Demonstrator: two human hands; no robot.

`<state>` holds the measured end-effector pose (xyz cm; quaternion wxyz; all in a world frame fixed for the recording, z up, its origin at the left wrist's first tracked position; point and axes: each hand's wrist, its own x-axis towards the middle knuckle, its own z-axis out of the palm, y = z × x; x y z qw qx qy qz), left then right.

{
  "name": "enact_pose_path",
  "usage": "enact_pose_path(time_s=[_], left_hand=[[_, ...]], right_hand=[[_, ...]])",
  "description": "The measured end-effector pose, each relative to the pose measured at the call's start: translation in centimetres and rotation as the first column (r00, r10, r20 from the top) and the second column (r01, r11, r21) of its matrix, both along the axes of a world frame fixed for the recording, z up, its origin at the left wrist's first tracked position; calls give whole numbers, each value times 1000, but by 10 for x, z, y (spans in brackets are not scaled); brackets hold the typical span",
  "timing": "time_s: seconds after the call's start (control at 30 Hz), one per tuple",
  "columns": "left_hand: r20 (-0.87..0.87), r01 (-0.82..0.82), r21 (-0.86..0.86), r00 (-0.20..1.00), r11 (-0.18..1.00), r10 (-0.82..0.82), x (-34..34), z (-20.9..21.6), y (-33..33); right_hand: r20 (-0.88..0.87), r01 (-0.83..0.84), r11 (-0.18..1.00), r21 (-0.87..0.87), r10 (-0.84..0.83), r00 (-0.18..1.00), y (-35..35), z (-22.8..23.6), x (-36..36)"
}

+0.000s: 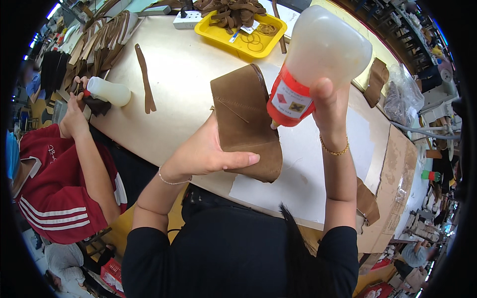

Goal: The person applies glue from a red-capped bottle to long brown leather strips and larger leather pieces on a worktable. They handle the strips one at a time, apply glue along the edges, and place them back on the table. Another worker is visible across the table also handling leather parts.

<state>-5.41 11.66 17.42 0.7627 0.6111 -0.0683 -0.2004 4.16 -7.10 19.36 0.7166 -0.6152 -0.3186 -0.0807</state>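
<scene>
My left hand point(213, 151) grips a brown leather piece point(241, 114), curved and stitched, above the table. Its thumb lies across the lower part of the leather; the other fingers are behind it, out of sight. In my right hand point(330, 102) is a squeeze bottle point(325, 47), tipped upside down, with a cloudy white body and a red cap end bearing a label. The bottle's nozzle points down at the right edge of the leather, at or very close to it. Most of my right fingers are hidden behind the bottle.
A yellow tray point(201, 31) with brown strips and rubber bands stands at the back, beside a white power strip point(188, 21). One brown strip point(145, 79) lies on the left. A co-worker in a red shirt point(69, 186) holds another bottle point(112, 92). White paper point(343, 149) covers the right side.
</scene>
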Motion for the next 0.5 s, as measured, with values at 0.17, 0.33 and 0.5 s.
enact_pose_path(time_s=[0.17, 0.33, 0.5], left_hand=[[52, -83, -17, 995, 996, 84, 0, -3, -3], [94, -102, -50, 990, 994, 106, 2, -12, -4], [45, -118, -97, 991, 988, 123, 2, -15, -3]], right_hand=[[19, -39, 999, -31, 40, 999, 1, 3, -7], [-11, -54, 995, -83, 53, 999, -3, 3, -13], [-147, -64, 996, -55, 55, 988, -17, -13, -17]])
